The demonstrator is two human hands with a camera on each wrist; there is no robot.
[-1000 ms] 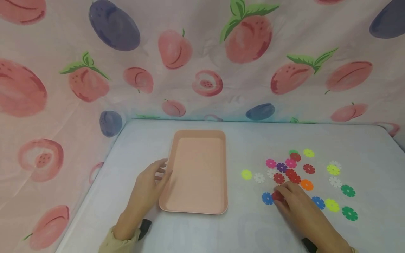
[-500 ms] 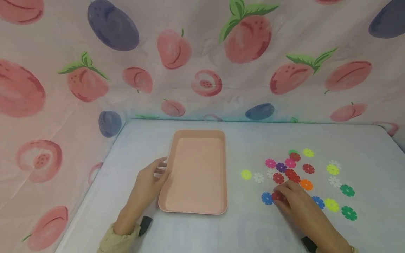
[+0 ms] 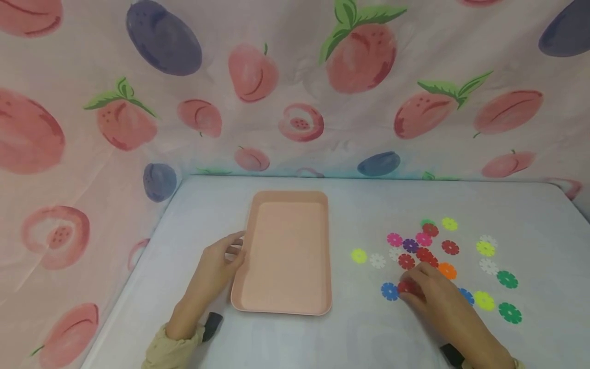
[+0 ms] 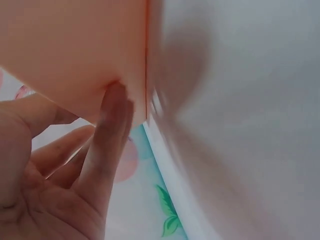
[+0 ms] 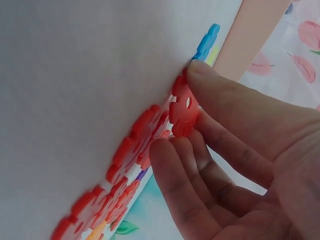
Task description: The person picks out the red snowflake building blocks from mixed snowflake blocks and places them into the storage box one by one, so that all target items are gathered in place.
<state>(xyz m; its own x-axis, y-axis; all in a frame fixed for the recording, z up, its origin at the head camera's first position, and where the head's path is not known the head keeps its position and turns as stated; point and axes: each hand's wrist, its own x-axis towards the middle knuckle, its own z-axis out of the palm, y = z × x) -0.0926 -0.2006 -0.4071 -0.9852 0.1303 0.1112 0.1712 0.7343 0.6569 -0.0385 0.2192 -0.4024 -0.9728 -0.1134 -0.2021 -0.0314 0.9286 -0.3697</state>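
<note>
My right hand [image 3: 433, 294] pinches a red flower-shaped plastic disc [image 5: 184, 105] between thumb and fingertips, tilted up close over the white table. Part of that disc is hidden by the fingers in the head view. A blue disc [image 3: 389, 291] lies just left of the pinched one. My left hand [image 3: 215, 269] is at the left side of a shallow pink tray [image 3: 325, 266], its fingers loosely bent. In the left wrist view one of its fingertips [image 4: 116, 92] touches the tray's outer wall. The tray's inside is bare.
Several flower-shaped discs lie scattered around the right hand: red [image 3: 450, 247], orange [image 3: 446, 270], yellow [image 3: 484, 301], green [image 3: 509, 312], white [image 3: 378, 261], purple [image 3: 411, 245] and pink [image 3: 394, 239]. Some overlap. A fruit-print curtain [image 3: 299, 66] hangs behind the table [image 3: 369, 338].
The left thumb has drawn back slightly toward the tray's left rim. The red disc shows a little more between the right fingers, while the right hand has hardly moved.
</note>
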